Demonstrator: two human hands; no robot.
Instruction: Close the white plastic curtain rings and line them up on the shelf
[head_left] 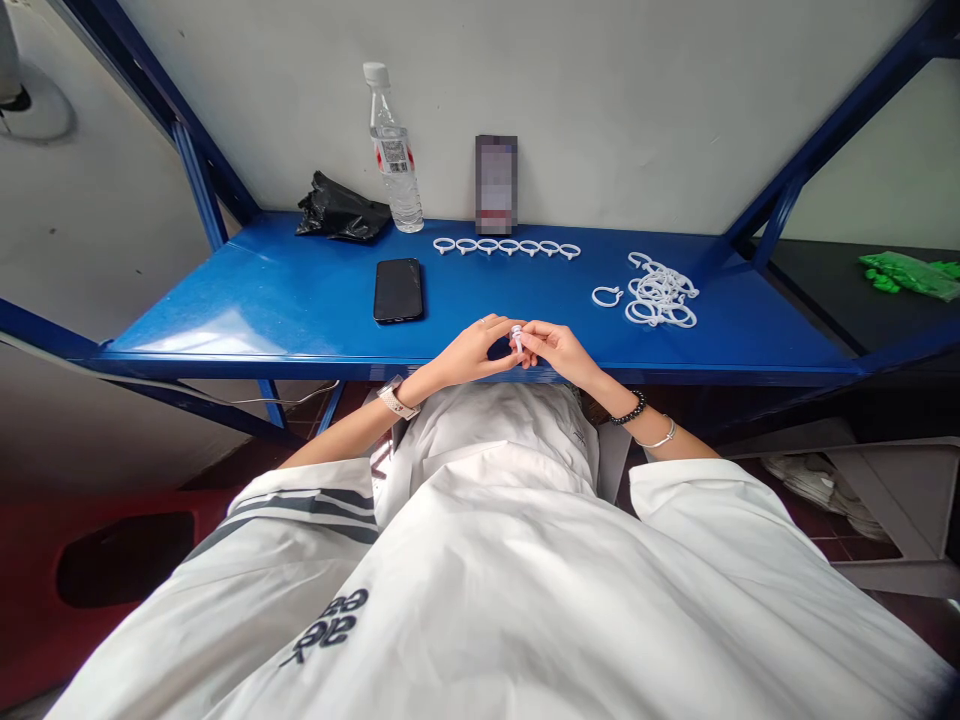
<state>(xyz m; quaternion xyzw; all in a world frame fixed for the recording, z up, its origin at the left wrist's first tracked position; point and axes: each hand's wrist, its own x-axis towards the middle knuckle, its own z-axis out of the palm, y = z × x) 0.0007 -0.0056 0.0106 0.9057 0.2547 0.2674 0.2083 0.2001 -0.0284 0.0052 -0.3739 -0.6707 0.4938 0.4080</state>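
Pinching a small white plastic ring point(517, 338) between both hands at the near edge of the blue bench point(300, 300), just above the lap. Left hand point(472, 352) curls in from one side, right hand point(553, 350) from the other; fingers point(534, 340) of both closed tightly on the piece, fingertips almost meeting around it. Ring looks light, thin, hard plastic, probably springy at its open end and smooth enough to slip, so a hold on opposite sides of the loop suits it better than on the clip end. Further back, a row of rings point(506, 246) lies linked in a line; a loose pile of rings point(660, 295) sits well to the right. Black phone point(398, 290) lies left of centre, water bottle point(393, 150) and black bag point(341, 212) against the wall.
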